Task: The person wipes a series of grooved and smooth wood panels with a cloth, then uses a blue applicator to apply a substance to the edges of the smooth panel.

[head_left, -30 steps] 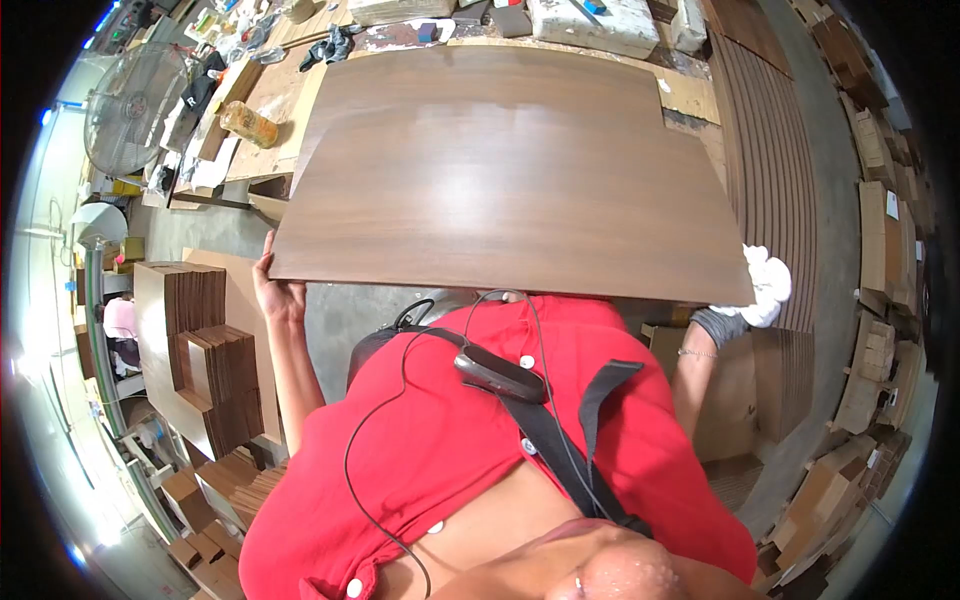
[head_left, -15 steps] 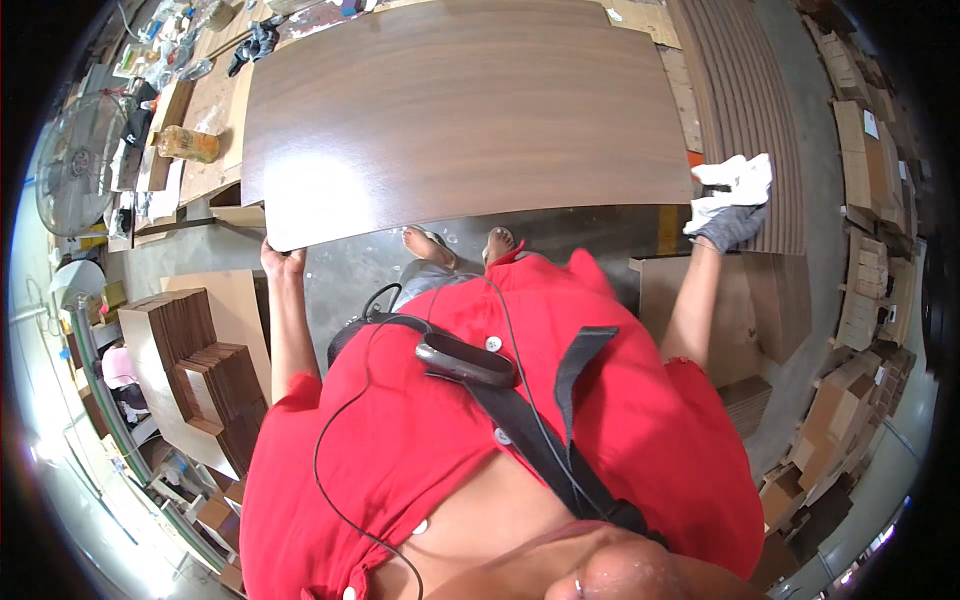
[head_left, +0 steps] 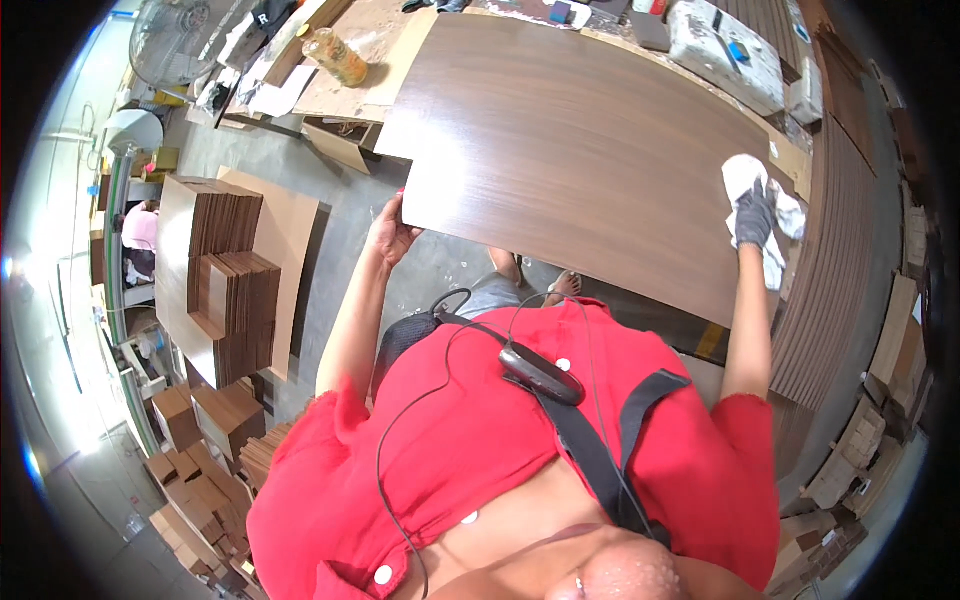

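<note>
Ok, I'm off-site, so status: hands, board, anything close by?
Left hand at near left corner of brown board. Gloved right hand holding white cloth at board's right end. Bottle left of board, apart.

Grey floor (head_left: 345,250) is stretching around the workbench (head_left: 325,101), and a round caged fan (head_left: 175,45) is standing off beyond the bench's left end. Over on the left, white light (head_left: 92,432) is glaring hard along a pale wall (head_left: 62,190). Brown stacks (head_left: 235,322) are crowding that side, while cardboard boxes (head_left: 893,335) are lining the far right, where the room is looking dimmer.
</note>
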